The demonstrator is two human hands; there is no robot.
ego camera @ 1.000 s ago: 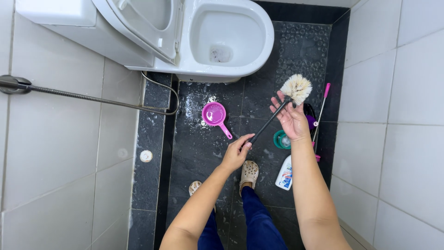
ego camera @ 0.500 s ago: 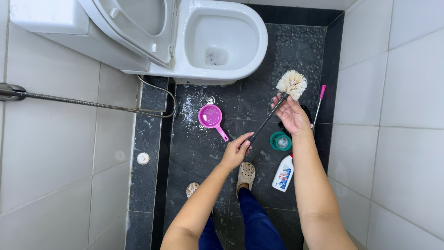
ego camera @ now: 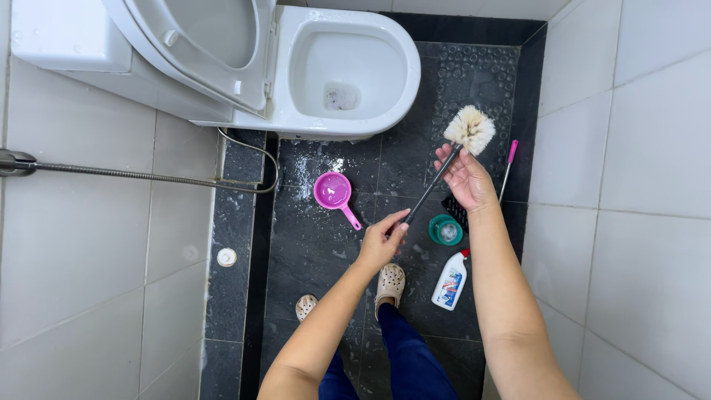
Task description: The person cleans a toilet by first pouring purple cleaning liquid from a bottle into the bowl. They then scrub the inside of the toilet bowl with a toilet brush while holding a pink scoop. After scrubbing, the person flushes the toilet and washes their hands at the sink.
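Observation:
I hold a toilet brush (ego camera: 469, 127) with a cream bristle head and a thin dark handle, slanted across the dark floor. My left hand (ego camera: 382, 238) pinches the handle's lower end. My right hand (ego camera: 465, 178) supports the handle just below the bristles, palm up, fingers partly curled around it. The white toilet (ego camera: 385, 89) stands above with its lid and seat raised and some foam in the bowl.
A pink dipper (ego camera: 335, 192) lies on the wet black floor (ego camera: 318, 252). A green round container (ego camera: 446, 230), a white cleaner bottle (ego camera: 449, 281) and a pink-handled brush (ego camera: 506, 169) are by the right wall. A metal hose (ego camera: 141, 176) crosses the left tiles.
The view has shifted a little, so the toilet and floor items sit lower in frame. Both hands keep the same hold on the brush, held slightly higher toward the bowl.

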